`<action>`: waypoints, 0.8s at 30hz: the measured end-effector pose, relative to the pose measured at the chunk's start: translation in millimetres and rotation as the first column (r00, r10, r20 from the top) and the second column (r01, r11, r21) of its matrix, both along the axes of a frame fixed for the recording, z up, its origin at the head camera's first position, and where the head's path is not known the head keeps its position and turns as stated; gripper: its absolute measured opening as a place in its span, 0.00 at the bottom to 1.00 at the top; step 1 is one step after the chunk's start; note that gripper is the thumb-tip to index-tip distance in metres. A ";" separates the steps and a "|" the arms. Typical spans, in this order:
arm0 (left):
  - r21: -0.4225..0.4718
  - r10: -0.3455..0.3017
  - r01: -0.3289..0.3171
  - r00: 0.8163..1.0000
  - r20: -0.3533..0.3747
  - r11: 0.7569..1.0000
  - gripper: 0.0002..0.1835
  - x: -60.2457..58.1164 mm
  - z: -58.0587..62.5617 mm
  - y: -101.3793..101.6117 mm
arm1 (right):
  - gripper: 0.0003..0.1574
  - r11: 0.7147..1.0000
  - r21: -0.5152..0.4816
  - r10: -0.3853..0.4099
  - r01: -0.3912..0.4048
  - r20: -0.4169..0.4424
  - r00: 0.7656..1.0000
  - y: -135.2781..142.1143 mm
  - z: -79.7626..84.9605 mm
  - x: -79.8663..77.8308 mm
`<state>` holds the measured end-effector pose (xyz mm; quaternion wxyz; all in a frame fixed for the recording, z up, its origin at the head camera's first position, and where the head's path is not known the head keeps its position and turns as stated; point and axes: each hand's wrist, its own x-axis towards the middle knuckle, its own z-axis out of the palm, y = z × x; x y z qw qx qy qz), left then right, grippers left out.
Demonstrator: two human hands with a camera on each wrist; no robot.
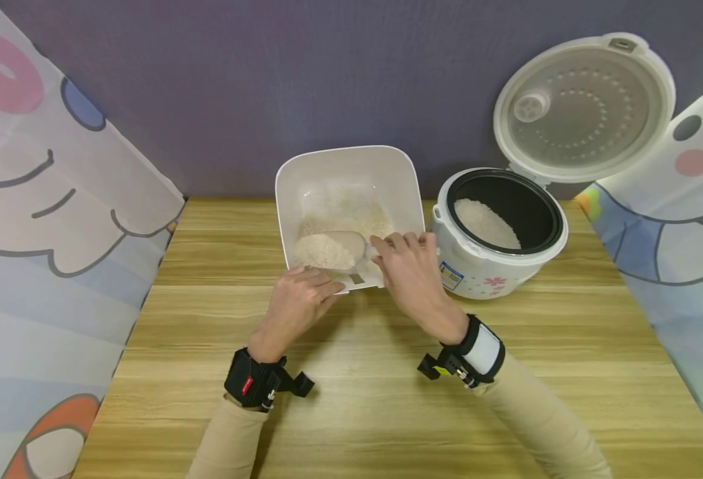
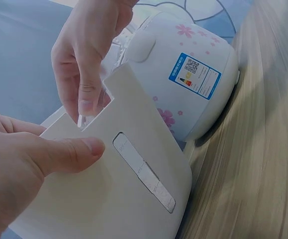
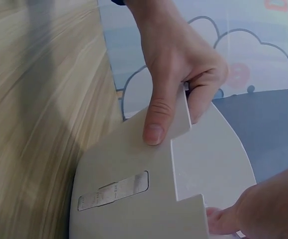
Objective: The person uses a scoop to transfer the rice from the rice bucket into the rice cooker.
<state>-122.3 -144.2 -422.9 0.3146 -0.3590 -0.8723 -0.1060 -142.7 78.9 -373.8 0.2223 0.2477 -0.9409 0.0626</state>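
Note:
A white rice bin (image 1: 345, 169) stands on the table with loose rice (image 1: 372, 219) in its bottom. My left hand (image 1: 297, 299) grips the bin's front rim, thumb on the outer wall and fingers inside, as the right wrist view shows. With my right hand (image 1: 410, 271) I hold a clear scoop (image 1: 356, 245) by its handle over the inside of the bin. White rice is heaped in the scoop, which points left toward my left hand. In the left wrist view, the right thumb and fingers pinch the handle (image 2: 82, 120) close to the notched rim.
To the right of the bin stands a white rice cooker (image 1: 477, 274) with its lid (image 1: 585, 106) raised. Rice (image 1: 486, 223) lies in its dark inner pot (image 1: 525, 199). A grey wall (image 1: 220, 100) is behind, with printed cloth (image 1: 58, 219) on both sides.

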 end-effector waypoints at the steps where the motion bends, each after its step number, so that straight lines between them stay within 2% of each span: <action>1: -0.001 0.002 -0.002 1.000 0.000 1.000 0.07 -0.1 -0.4 -0.1 | 0.20 1.000 -0.008 -0.003 0.003 0.006 1.000 0.2 0.2 -0.1; 11: 0.004 -0.004 0.004 1.000 -0.008 1.000 0.07 0.1 0.1 0.7 | 0.21 0.997 -0.074 -0.020 0.024 0.056 0.998 4.6 4.4 -0.3; 24: 0.007 -0.006 0.006 1.000 0.007 1.000 0.04 0.2 0.9 -0.3 | 0.20 0.994 -0.095 -0.051 0.053 0.020 0.998 13.2 19.0 -2.4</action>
